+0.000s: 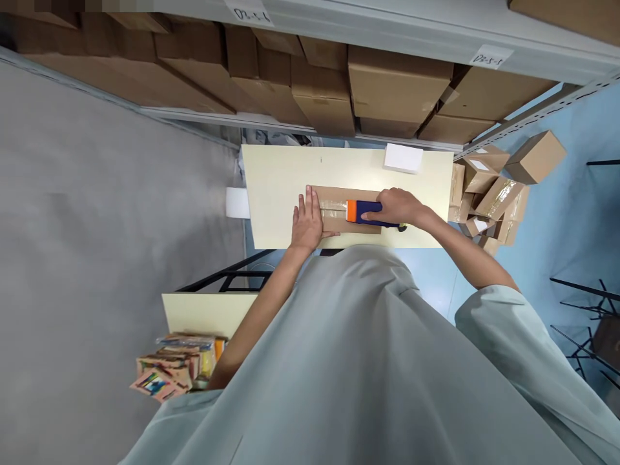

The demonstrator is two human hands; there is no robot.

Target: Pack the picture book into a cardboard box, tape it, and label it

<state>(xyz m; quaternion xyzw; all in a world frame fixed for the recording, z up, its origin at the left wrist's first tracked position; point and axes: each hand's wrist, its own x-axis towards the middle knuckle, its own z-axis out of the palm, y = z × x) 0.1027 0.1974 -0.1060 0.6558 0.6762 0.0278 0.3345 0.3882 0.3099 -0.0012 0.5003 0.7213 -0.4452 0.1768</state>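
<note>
On the pale yellow table point(278, 171) in front of me lies a flat brown cardboard box point(334, 224). Shiny clear tape point(334, 205) runs along its middle seam. My left hand point(308, 223) rests flat on the left end of the box, fingers stretched out and thumb spread along the near edge. A dark blue tape dispenser with an orange end point(365, 212) is gripped by my right hand point(397, 205). Its orange end sits over the seam, at the right end of the visible tape. The box's right end is partly hidden under the dispenser and hand.
A white box point(403, 158) lies at the table's back right. Above stands a shelf packed with cartons point(397, 84). Several cardboard boxes point(498, 197) are heaped on the right. A lower table at left holds stacked colourful packages point(186, 365). A grey wall point(106, 213) borders the left.
</note>
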